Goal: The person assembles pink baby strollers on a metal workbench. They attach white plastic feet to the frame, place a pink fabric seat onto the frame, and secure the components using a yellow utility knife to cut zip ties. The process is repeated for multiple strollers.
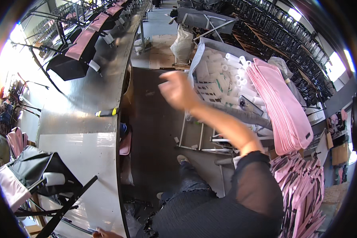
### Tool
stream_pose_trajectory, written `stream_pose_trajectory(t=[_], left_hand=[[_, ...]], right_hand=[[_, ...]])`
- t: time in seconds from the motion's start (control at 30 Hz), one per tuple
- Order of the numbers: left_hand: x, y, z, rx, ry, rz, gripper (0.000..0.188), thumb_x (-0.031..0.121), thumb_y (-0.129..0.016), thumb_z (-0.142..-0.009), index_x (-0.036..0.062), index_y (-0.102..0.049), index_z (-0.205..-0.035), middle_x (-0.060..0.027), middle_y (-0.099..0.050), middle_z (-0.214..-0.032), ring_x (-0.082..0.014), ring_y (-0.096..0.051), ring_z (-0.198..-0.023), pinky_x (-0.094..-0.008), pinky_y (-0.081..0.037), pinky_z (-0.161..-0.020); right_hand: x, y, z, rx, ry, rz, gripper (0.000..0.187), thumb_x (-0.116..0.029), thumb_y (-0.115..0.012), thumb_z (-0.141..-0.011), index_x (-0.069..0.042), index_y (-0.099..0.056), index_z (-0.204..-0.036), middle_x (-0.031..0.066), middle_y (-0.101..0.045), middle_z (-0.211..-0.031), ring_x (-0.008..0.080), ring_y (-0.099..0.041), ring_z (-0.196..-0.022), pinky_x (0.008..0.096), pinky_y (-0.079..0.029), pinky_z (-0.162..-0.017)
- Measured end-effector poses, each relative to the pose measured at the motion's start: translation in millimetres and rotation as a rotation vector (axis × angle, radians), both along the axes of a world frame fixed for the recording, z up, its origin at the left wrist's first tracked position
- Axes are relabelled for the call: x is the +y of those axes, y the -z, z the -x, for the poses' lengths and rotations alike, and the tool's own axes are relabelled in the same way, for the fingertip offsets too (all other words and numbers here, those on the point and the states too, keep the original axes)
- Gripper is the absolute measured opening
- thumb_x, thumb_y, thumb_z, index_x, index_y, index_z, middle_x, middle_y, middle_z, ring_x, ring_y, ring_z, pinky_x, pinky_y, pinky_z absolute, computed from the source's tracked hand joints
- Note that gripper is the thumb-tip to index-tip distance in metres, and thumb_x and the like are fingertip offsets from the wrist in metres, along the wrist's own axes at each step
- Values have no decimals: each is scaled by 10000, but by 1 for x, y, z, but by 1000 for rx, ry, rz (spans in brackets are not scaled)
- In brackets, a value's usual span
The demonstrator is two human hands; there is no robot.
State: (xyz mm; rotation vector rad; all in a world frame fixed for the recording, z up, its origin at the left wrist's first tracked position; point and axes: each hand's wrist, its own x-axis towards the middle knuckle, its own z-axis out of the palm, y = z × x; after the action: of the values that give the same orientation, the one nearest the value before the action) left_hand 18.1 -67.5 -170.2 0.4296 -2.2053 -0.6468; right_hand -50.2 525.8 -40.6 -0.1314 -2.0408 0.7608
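My right hand (177,92) is raised over the dark floor mat, between the table and a crate of white tubes (236,77). It is a little blurred, its fingers loosely bent and apart, and nothing shows in it. Of my left hand (105,234), only a part shows at the lower edge, by the table's near edge; its grip is cut off. Close to it a black-framed piece with black and pink fabric (47,170) lies on the table, a white roller-like part on it. Farther up the table lies a yellow and black cutter-like tool (107,112).
The metal table (83,103) runs along my left, with a row of pink and black fabric pieces (85,41) at its far end. A stack of pink panels (279,107) lies on the crate's right. Below it hang several pink pieces (297,190). Black frames (281,39) fill the back right.
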Motion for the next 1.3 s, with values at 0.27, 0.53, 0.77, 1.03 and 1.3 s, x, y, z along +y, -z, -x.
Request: stream_pose_trajectory(t=[0.27, 0.53, 0.77, 1.03, 1.3], left_hand=[[464, -105, 100, -91, 1394, 9, 202, 21, -674, -728, 54, -564, -894, -123, -585, -995, -280, -533, -1005, -358, -429, -822], [858, -57, 127, -434, 1664, 458, 497, 173, -703, -736, 75, -502, -1181, -228, -529, -1117, -390, -569, -965, -411, -468, -861], [831, -59, 124, -411, 1745, 12, 308, 77, -692, -619, 55, -587, -908, -174, -555, -967, -351, -548, -893, -397, -468, -832], [573, -179, 108, -199, 1578, -381, 593, 112, -764, -682, 66, -479, -1200, -120, -406, -1141, -210, -515, -884, -326, -443, -843], [334, -164, 59, -118, 983, -186, 380, 139, -782, -680, 55, -563, -980, -137, -492, -1141, -315, -501, -1065, -371, -430, -894]], right_hand=[[347, 75, -96, -803, 701, -262, 347, -248, -652, -775, -85, -574, -1071, 141, -525, -1109, 324, -510, -1047, 441, -446, -854], [411, 126, -51, -943, 321, -376, 440, -257, -710, -725, -33, -569, -1076, 149, -508, -1168, 323, -454, -1132, 433, -414, -902], [402, 78, -44, -500, 206, -397, 509, -106, -724, -640, -30, -520, -1101, 158, -555, -1052, 345, -506, -1028, 437, -402, -873], [194, 12, -28, -422, -818, 813, 686, -382, -563, -873, -33, -260, -1381, 91, -581, -917, 128, -564, -713, 263, -475, -638], [-58, -5, 47, -1049, -1634, 809, 418, -312, -552, -911, -32, -423, -1193, 50, -517, -1030, 97, -483, -938, 239, -401, -804]])
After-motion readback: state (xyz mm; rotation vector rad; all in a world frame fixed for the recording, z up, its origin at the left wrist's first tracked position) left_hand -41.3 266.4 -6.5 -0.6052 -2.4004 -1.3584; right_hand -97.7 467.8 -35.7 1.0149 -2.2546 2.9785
